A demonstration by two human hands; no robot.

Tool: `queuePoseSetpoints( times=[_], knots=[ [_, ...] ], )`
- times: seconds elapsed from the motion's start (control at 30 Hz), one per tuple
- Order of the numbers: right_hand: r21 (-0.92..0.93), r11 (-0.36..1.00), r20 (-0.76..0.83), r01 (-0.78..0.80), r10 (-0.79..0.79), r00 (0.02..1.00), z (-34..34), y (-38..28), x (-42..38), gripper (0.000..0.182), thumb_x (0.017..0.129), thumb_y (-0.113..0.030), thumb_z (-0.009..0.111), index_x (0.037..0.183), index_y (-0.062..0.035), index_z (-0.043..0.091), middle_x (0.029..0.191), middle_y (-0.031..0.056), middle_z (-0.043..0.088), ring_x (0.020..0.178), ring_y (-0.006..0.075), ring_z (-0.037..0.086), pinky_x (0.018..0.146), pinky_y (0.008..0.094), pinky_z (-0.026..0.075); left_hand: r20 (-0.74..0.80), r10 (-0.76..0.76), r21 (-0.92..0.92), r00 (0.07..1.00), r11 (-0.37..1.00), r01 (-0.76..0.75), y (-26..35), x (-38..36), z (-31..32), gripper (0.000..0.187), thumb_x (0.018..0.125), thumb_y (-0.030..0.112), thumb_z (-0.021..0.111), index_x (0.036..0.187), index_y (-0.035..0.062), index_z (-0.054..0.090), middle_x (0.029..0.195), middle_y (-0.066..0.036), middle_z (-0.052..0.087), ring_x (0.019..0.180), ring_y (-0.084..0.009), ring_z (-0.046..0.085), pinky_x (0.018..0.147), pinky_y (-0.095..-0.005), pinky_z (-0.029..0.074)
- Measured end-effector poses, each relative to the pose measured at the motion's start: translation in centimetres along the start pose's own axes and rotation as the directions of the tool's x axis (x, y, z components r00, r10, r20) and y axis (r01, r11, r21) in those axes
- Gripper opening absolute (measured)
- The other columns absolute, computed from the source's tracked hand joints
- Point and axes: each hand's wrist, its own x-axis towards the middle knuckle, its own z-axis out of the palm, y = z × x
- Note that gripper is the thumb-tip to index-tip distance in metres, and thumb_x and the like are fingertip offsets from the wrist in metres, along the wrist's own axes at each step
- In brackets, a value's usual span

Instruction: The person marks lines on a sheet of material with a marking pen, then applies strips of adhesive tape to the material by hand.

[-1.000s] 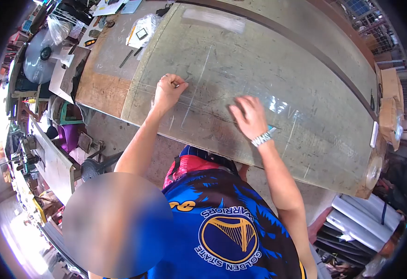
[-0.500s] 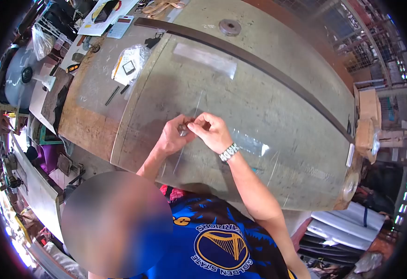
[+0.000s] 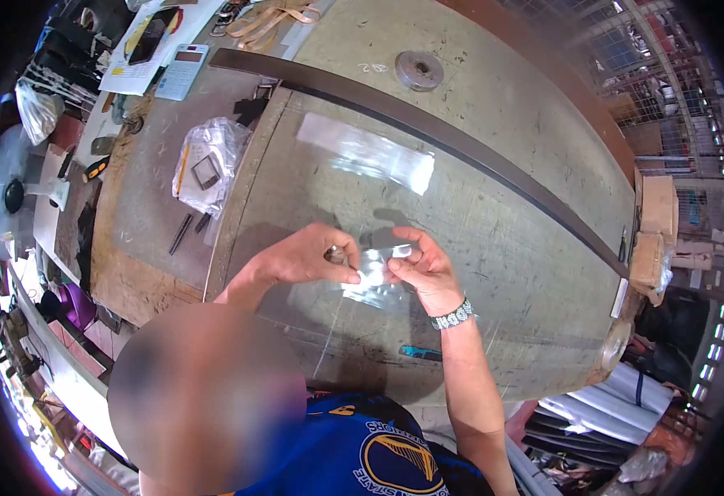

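A small piece of clear plastic sheet (image 3: 373,269) catches bright glare between my two hands over the grey worktable. My left hand (image 3: 312,255), fingers curled, pinches its left edge. Its opposite edge is held between the thumb and fingers of my right hand (image 3: 428,273), which has a metal watch band on the wrist. Beyond the hands, a longer clear plastic strip (image 3: 366,153) lies flat on the table. A teal-handled cutter (image 3: 420,353) rests near the table's front edge, just below my right wrist.
A long dark bar (image 3: 428,124) crosses the table diagonally, with a roll of clear tape (image 3: 418,71) behind it. At left are a plastic bag (image 3: 211,161), a black pen (image 3: 180,234), a calculator (image 3: 182,72) and an orange-black cutter (image 3: 96,169). Cardboard boxes (image 3: 658,207) stand at right.
My hands have moved apart, and the clear plastic now shows stretched between them. The teal-handled cutter has come into plain view. The camera view has shifted and moved closer.
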Motion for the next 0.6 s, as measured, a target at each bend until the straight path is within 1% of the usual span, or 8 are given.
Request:
queuePoseSetpoints(
  times=[0.07, 0.1, 0.17, 0.23, 0.33, 0.43, 0.53, 0.6],
  knots=[
    [-0.030, 0.995, -0.053, 0.091, -0.092, 0.994, -0.8, 0.0, 1.3, 0.056, 0.097, -0.007, 0.076, 0.146, -0.0033, 0.050, 0.097, 0.0066, 0.076, 0.087, 0.0133, 0.071, 0.072, 0.0283, 0.057, 0.042, 0.066, 0.142, 0.997, 0.987, -0.072, 1.5, 1.4, -1.8, 0.033, 0.079, 0.030, 0.091, 0.095, 0.0047, 0.077, 0.076, 0.000, 0.066, 0.074, -0.0092, 0.060, 0.066, -0.0285, 0.046],
    [-0.046, 0.990, -0.075, 0.136, -0.139, 0.987, -1.2, 0.0, 2.0, 0.060, 0.097, -0.004, 0.076, 0.149, -0.0026, 0.048, 0.098, 0.0064, 0.076, 0.089, 0.0122, 0.070, 0.073, 0.0283, 0.057, 0.043, 0.029, 0.164, 0.999, 0.986, -0.035, 1.8, 2.0, -3.1, 0.028, 0.078, 0.026, 0.089, 0.095, 0.0056, 0.079, 0.081, -0.004, 0.071, 0.077, -0.0114, 0.064, 0.068, -0.0293, 0.049],
    [-0.208, 0.948, -0.166, 0.242, -0.278, 0.946, -2.9, -0.4, 3.6, 0.059, 0.096, -0.002, 0.075, 0.149, -0.0019, 0.049, 0.095, 0.0059, 0.075, 0.086, 0.0117, 0.069, 0.074, 0.0282, 0.057, -0.028, 0.077, 0.327, 0.997, 0.943, -0.064, 2.3, 3.2, -6.5, 0.031, 0.078, 0.023, 0.085, 0.097, 0.0011, 0.076, 0.078, -0.008, 0.072, 0.077, -0.0160, 0.068, 0.071, -0.0341, 0.053],
    [-0.392, 0.878, -0.252, 0.274, -0.389, 0.886, -4.2, -1.4, 5.4, 0.057, 0.096, 0.000, 0.074, 0.148, -0.0014, 0.050, 0.093, 0.0058, 0.074, 0.083, 0.0111, 0.068, 0.075, 0.0277, 0.056, -0.178, 0.256, 0.383, 0.950, 0.908, -0.173, 2.1, 4.2, -9.7, 0.028, 0.078, 0.021, 0.084, 0.096, 0.0014, 0.075, 0.080, -0.010, 0.073, 0.077, -0.0196, 0.070, 0.071, -0.0364, 0.054],
    [-0.597, 0.772, -0.352, 0.220, -0.498, 0.792, -5.0, -2.5, 8.6, 0.054, 0.095, 0.001, 0.073, 0.146, -0.0013, 0.053, 0.091, 0.0060, 0.074, 0.081, 0.0102, 0.067, 0.075, 0.0264, 0.056, -0.476, 0.382, 0.573, 0.793, 0.818, -0.050, 1.5, 6.0, -12.6, 0.026, 0.080, 0.019, 0.083, 0.098, 0.0014, 0.074, 0.081, -0.012, 0.073, 0.075, -0.0263, 0.071, 0.071, -0.0396, 0.056],
    [-0.641, 0.736, -0.360, 0.217, -0.538, 0.762, -5.8, -1.9, 12.1, 0.057, 0.095, 0.002, 0.073, 0.148, -0.0034, 0.052, 0.094, 0.0051, 0.073, 0.080, 0.0102, 0.067, 0.074, 0.0261, 0.056, -0.671, 0.266, 0.467, 0.693, 0.877, 0.115, 0.1, 7.7, -13.2, 0.036, 0.078, 0.021, 0.086, 0.107, 0.0031, 0.072, 0.089, -0.014, 0.073, 0.083, -0.0312, 0.070, 0.080, -0.0414, 0.056],
    [-0.663, 0.728, -0.396, 0.173, -0.537, 0.745, -6.2, -0.7, 13.8, 0.057, 0.095, 0.001, 0.073, 0.148, -0.0048, 0.052, 0.094, 0.0042, 0.073, 0.078, 0.0084, 0.067, 0.069, 0.0253, 0.056, -0.715, 0.542, 0.639, 0.442, 0.763, 0.095, -2.6, 7.9, -12.0, 0.051, 0.077, 0.018, 0.088, 0.121, 0.0023, 0.068, 0.107, -0.013, 0.070, 0.098, -0.0290, 0.068, 0.085, -0.0389, 0.056],
    [-0.676, 0.718, -0.385, 0.165, -0.535, 0.752, -5.9, -0.9, 13.9, 0.056, 0.096, 0.002, 0.072, 0.148, -0.0052, 0.053, 0.094, 0.0039, 0.074, 0.077, 0.0075, 0.067, 0.068, 0.0249, 0.056, -0.676, 0.607, 0.720, 0.417, 0.665, 0.200, -2.6, 6.6, -10.5, 0.060, 0.075, 0.020, 0.089, 0.128, 0.0041, 0.066, 0.118, -0.014, 0.068, 0.109, -0.0328, 0.063, 0.095, -0.0421, 0.052]
  ],
)
